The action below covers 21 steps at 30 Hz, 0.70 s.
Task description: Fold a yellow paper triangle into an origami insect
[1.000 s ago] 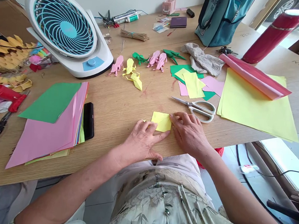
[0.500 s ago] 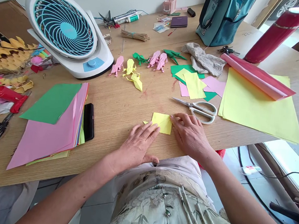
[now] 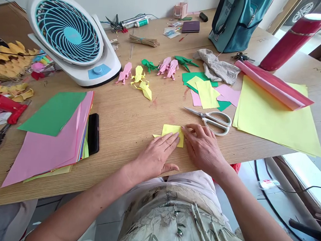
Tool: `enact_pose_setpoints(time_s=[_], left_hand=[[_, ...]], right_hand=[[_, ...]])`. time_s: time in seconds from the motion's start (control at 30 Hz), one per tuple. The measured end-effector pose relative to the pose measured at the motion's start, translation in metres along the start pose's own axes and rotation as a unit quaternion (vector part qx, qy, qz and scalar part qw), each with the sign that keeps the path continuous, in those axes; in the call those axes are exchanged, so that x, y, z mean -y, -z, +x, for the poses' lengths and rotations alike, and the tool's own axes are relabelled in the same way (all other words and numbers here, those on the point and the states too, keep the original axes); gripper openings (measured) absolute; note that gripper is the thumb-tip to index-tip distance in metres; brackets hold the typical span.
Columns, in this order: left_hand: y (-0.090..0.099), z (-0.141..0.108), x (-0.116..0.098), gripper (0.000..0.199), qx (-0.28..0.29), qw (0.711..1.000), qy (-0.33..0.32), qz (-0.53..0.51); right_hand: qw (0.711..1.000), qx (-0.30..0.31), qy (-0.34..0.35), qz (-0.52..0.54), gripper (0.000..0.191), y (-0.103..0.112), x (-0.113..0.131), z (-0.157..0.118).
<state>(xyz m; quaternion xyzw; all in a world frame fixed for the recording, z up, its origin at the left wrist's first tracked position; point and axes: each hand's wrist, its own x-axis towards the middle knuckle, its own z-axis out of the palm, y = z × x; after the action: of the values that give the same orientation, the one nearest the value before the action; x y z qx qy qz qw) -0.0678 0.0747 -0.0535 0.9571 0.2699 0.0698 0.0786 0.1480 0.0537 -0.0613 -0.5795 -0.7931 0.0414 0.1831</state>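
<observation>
A small folded sheet of yellow paper (image 3: pixel 171 129) lies near the table's front edge, with a narrow pointed piece sticking out at its left. My left hand (image 3: pixel 156 154) rests flat across its lower part, fingers stretched out and covering some of it. At the right edge of the sheet, my right hand (image 3: pixel 203 146) has its thumb and curled fingers closed on the paper. White-handled scissors (image 3: pixel 215 122) lie just beyond my right hand. Farther back stand several folded paper figures, including a yellow one (image 3: pixel 138 74), a pink one (image 3: pixel 124 72) and a green one (image 3: pixel 149 65).
Paper scraps (image 3: pixel 207 94) and large yellow sheets (image 3: pixel 279 116) with a rolled red-pink sheet (image 3: pixel 276 85) lie right. Left are a paper stack (image 3: pixel 48 148), a phone (image 3: pixel 93 133) and a fan (image 3: pixel 72 34). A red flask (image 3: pixel 293 42) and a teal bag (image 3: pixel 236 26) stand behind.
My left hand has slid to the right across the yellow paper, covering more of it. My right hand stays at the right edge. The whole view has shifted slightly.
</observation>
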Motion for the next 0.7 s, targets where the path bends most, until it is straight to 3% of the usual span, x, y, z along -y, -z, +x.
enact_pose_setpoints(time_s=[0.2,0.33,0.53,0.7], left_hand=[[0.004,-0.002,-0.003,0.089,0.064,0.998,0.021,-0.003],[0.007,-0.002,-0.003,0.087,0.069,0.997,0.025,-0.010],[0.006,-0.002,-0.002,0.086,0.081,0.996,0.023,-0.017],[0.016,-0.008,0.001,0.077,0.082,0.996,-0.006,-0.039]], right_hand=[[0.998,-0.033,-0.002,0.050,0.044,-0.001,-0.005,-0.002],[0.993,-0.075,-0.008,0.090,0.047,0.000,-0.006,-0.006],[0.989,-0.092,-0.005,0.119,0.043,0.001,-0.005,-0.008],[0.984,-0.089,-0.017,0.152,0.040,0.003,-0.007,-0.009]])
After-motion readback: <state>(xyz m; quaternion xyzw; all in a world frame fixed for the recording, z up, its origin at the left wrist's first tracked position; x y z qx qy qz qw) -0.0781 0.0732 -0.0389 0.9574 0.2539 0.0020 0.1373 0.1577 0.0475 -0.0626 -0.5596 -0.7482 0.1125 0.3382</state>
